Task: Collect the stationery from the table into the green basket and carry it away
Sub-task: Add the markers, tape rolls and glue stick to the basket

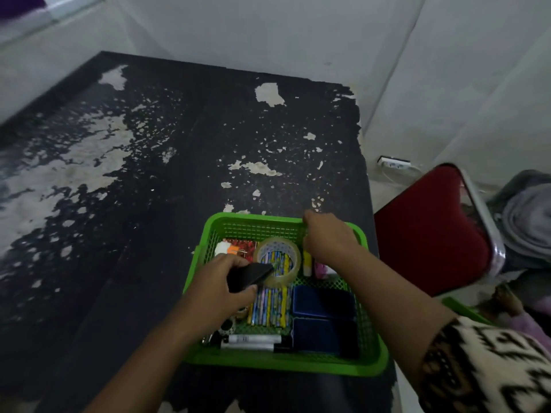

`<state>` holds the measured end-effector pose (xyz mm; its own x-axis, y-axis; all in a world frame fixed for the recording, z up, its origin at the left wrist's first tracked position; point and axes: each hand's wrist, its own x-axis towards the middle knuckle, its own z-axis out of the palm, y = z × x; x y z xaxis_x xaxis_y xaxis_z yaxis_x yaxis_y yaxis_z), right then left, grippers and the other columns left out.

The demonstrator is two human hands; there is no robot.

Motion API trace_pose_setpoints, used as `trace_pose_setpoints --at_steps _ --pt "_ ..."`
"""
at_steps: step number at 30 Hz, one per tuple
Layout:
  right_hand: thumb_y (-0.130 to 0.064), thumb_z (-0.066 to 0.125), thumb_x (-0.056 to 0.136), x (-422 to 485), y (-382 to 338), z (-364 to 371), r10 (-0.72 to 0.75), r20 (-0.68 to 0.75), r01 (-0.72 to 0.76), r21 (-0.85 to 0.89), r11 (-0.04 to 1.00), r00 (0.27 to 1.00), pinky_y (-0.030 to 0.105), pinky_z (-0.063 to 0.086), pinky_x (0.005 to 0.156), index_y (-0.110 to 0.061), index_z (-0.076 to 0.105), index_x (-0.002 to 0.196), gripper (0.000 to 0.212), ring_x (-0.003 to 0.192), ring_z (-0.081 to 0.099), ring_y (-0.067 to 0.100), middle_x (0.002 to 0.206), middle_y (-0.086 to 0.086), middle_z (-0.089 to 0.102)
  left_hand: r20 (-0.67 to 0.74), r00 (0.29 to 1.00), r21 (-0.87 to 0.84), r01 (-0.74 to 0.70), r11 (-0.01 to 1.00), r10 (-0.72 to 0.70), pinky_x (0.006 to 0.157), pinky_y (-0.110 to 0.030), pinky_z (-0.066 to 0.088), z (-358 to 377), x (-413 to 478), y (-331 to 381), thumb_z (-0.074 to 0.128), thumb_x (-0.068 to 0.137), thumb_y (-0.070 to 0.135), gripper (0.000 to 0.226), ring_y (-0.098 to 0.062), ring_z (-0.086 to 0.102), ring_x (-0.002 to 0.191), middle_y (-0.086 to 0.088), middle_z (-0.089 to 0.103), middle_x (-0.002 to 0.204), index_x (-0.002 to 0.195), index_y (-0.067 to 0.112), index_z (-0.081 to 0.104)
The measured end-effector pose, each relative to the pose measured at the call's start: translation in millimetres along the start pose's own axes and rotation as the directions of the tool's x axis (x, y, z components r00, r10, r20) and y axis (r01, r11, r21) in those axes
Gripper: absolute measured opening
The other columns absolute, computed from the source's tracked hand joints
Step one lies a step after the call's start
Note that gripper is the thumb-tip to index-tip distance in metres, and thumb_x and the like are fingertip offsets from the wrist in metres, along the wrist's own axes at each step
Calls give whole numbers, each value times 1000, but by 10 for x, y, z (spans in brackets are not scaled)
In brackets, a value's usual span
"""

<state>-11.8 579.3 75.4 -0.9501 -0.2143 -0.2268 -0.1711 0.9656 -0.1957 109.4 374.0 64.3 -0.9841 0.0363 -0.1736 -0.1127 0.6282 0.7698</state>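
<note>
The green basket (280, 363) stands on the black table (149, 174) near its right front corner. Inside lie a clear tape roll (293, 254), a bundle of patterned pencils (272, 308), two dark blue boxes (323, 304), two markers (253, 342), a yellow glue stick (307, 262) and small items at the back. My left hand (220, 289) holds a flat black object (249, 277) over the basket's left half. Over the basket's far right rim sits my right hand (328, 236) with curled fingers; whether it grips the rim is hidden.
The table's paint is badly peeled, with pale patches. A red chair (429, 231) stands close to the table's right side. White walls enclose the back and right, and a power strip (393, 162) lies on the floor. Grey and pink cloth lies at far right.
</note>
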Motion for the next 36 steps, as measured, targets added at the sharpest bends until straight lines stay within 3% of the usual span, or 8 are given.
trace_pose_setpoints --at_steps 6,14,16,18,20,22,27,36 --pt "-16 51 90 -142 -42 19 -76 -125 82 43 996 989 36 44 68 -12 57 112 24 97 61 33 108 13 63 150 988 173 -46 984 20 88 -34 52 178 -43 -61 75 85 24 40 -14 56 99 2 53 115 122 20 58" --pt "-27 53 92 -687 -49 150 -204 -2 200 221 954 979 34 48 69 -18 64 109 22 86 61 26 98 8 66 286 957 342 -145 928 45 96 -21 38 382 -14 -53 67 88 32 51 -9 37 106 5 34 113 136 22 51" --pt "-30 54 90 -779 -22 236 -272 38 261 183 948 961 38 50 81 -18 63 114 28 99 57 25 106 8 62 303 953 284 -117 952 27 97 -21 43 365 -12 -17 66 90 31 47 -6 43 103 7 39 109 135 23 55" --pt "-36 55 88 -832 -9 320 -351 92 342 103 934 932 40 44 92 -20 60 120 37 107 47 24 111 7 55 278 960 125 -73 990 36 82 -8 45 323 -15 37 65 92 22 36 6 53 90 13 49 103 127 21 63" --pt "-41 56 88 -859 -11 380 -392 109 387 57 920 914 39 40 91 -23 59 118 35 103 43 21 108 4 54 274 962 -73 24 997 -3 62 -3 43 276 -10 63 61 96 16 23 15 57 69 24 62 88 116 22 69" --pt "-41 57 90 -878 -30 438 -404 89 396 88 914 911 39 42 88 -23 62 111 28 98 47 20 104 2 59 295 955 -169 96 981 -43 59 -5 41 230 -17 57 58 99 20 18 16 58 66 31 67 76 102 34 70" --pt "-29 62 92 -851 -149 443 -182 196 103 357 929 964 34 51 71 -13 70 103 21 80 61 21 92 7 67 117 987 -3 115 993 -114 71 -31 52 209 6 -82 67 93 33 13 -13 64 80 6 68 87 97 20 67" --pt "-24 63 93 -745 -210 485 40 458 -273 455 847 888 30 39 51 -7 60 86 18 51 46 19 63 6 51 -118 978 215 -143 966 171 67 -24 49 24 -224 -333 63 94 23 5 0 58 79 14 61 85 91 22 67"
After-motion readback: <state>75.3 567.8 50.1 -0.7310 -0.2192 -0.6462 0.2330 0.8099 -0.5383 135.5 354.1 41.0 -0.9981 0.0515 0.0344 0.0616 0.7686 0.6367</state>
